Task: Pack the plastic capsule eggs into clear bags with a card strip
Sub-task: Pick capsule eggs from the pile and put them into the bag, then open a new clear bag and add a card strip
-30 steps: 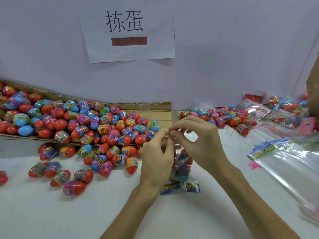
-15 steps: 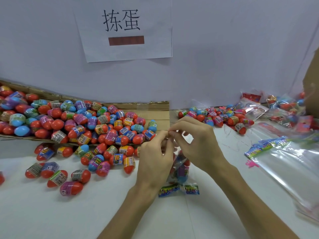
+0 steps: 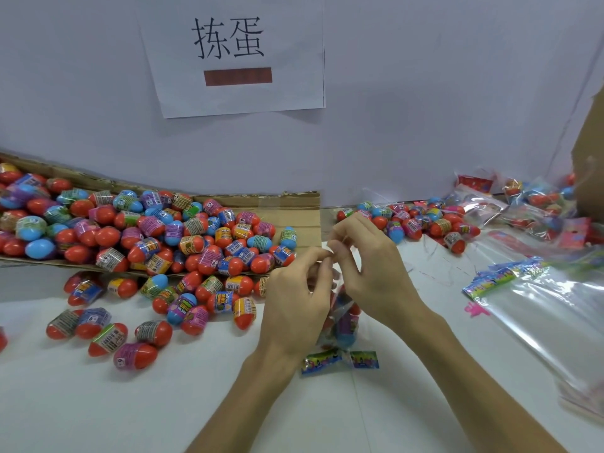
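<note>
Directly below my head camera, the only view, my left hand and right hand meet above the middle of the white tabletop. Thumb and forefinger of each hand are pressed together on the top edge of a clear bag, and the two pinches touch each other. My right hand's other fingers fan loosely upward. The bag hangs upright between my wrists with a few capsule eggs inside, red and blue, partly hidden by my left hand. Its colourful card strip lies flat on the tabletop at the bag's lower end, toward the near edge.

Compared with a second ago, very little has moved. Both pinches stay at the same spot on the bag's mouth and the bag sits where it was. Only my right fingers have lifted and spread a little. I take this to mean the filling is finished and I am working the mouth closed, a step not yet done.

Along the far left edge, a cardboard tray holds a big heap of eggs, with loose eggs spilled just in front of it. A smaller heap lies by the far edge, right of my hands. Empty bags lie at the right edge. A paper sign hangs on the wall behind.
</note>
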`<act>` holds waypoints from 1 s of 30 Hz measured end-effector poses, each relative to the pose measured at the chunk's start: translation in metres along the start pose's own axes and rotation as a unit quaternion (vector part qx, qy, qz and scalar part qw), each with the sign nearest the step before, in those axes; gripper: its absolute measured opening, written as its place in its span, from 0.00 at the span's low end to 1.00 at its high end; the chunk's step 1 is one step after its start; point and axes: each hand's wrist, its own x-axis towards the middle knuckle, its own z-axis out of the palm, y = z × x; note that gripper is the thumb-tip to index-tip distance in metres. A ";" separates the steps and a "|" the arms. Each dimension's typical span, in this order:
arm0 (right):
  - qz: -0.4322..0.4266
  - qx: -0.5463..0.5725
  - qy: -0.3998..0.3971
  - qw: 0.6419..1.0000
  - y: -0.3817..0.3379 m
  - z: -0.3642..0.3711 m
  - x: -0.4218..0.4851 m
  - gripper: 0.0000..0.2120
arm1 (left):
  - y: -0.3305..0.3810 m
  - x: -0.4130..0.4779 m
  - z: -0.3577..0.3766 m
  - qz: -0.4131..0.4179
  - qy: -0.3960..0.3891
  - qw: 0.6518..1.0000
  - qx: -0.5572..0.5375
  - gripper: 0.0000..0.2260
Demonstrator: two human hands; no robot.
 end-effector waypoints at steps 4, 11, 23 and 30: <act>0.028 0.005 0.016 0.999 -0.001 0.002 0.000 0.07 | -0.001 0.002 -0.001 -0.002 -0.004 1.000 -0.008 0.07; 0.192 0.119 0.095 0.970 0.020 -0.016 0.009 0.06 | -0.004 0.003 -0.002 -0.048 0.020 0.996 -0.078 0.09; 0.445 0.114 0.159 0.874 0.083 -0.043 0.004 0.08 | -0.014 0.010 -0.011 -0.148 0.143 0.975 -0.087 0.09; 0.370 -0.187 -0.105 0.904 0.088 -0.056 0.003 0.15 | -0.012 0.011 -0.013 -0.156 0.141 0.974 -0.083 0.09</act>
